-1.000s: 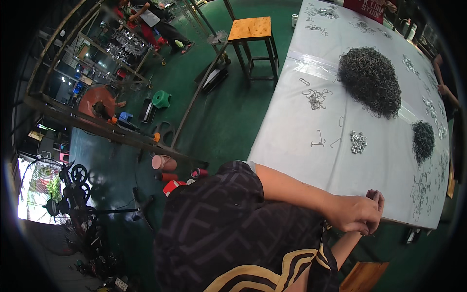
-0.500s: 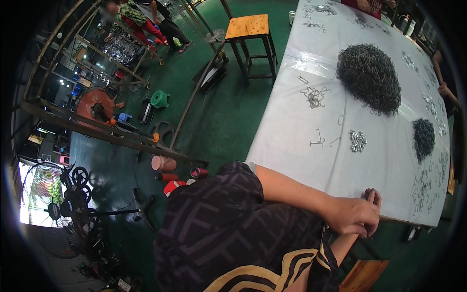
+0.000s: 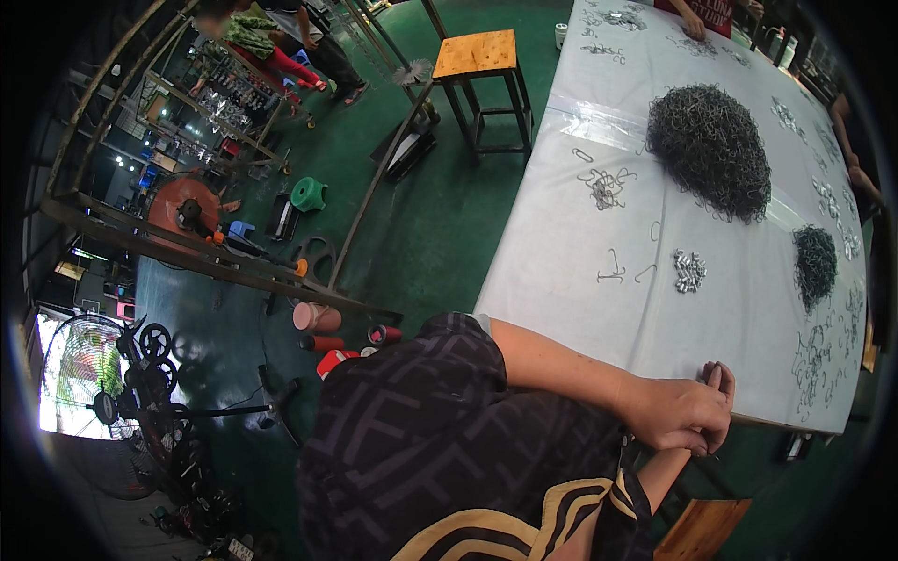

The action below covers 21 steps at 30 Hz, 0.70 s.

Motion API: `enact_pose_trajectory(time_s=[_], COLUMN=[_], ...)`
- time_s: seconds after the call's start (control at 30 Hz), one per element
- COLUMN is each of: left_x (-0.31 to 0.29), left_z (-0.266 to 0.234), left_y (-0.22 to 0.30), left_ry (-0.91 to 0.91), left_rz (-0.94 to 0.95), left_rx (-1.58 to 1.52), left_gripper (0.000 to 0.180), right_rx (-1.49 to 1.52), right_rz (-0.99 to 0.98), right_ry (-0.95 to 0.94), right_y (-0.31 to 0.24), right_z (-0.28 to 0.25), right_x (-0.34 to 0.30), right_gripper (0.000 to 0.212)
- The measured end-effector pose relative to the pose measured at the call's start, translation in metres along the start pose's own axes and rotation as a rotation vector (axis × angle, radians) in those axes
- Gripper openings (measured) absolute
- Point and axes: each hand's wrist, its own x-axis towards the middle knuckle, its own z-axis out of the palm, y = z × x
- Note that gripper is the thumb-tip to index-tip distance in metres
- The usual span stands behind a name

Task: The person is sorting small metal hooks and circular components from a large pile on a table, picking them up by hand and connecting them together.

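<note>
1. The left hand [image 3: 666,409] has kept its pose, folded over the right hand [image 3: 721,397] by the table's near edge. Left fingers look bent; right fingertips point up, close together. I cannot tell whether either hand holds anything.
2. So neither hand is working the wire hooks; the nearest loose hooks [image 3: 812,365] lie scattered along the table's right side, apart from both hands.
3. Further up the white-covered table [image 3: 571,271] sit a cluster of small silver metal fittings [image 3: 689,270], a few single hooks [image 3: 610,268], a small dark hook heap [image 3: 815,268] and the large hook mound [image 3: 713,154].
4. The clearest change is at the far end: a co-worker's hand [image 3: 693,26] has come down by a small hook cluster.
5. Left, on the green floor, stand a pink bucket [image 3: 316,317], a green plastic stool [image 3: 309,194] and, farther, a wood-topped stool [image 3: 475,54].
</note>
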Motion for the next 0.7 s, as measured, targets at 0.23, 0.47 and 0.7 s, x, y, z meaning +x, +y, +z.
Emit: enact_pose_trajectory(time_s=[0.23,0.47,0.7], left_x=[-0.001,0.0,0.0], left_z=[-0.002,-0.002,-0.003], left_y=[0.0,0.003,0.005], left_ry=[0.008,0.023,0.007], left_rz=[0.001,-0.015,-0.011], left_rx=[0.001,0.005,0.003], left_gripper=[0.007,0.005,0.005], right_rx=[-0.044,-0.04,-0.057], right_rz=[-0.006,0.01,0.018], right_ry=[0.01,0.029,0.006], right_y=[-0.008,-0.015,-0.013], right_z=[0.009,0.015,0.01], right_x=[-0.004,-0.013,-0.008], right_gripper=[0.022,0.021,0.022])
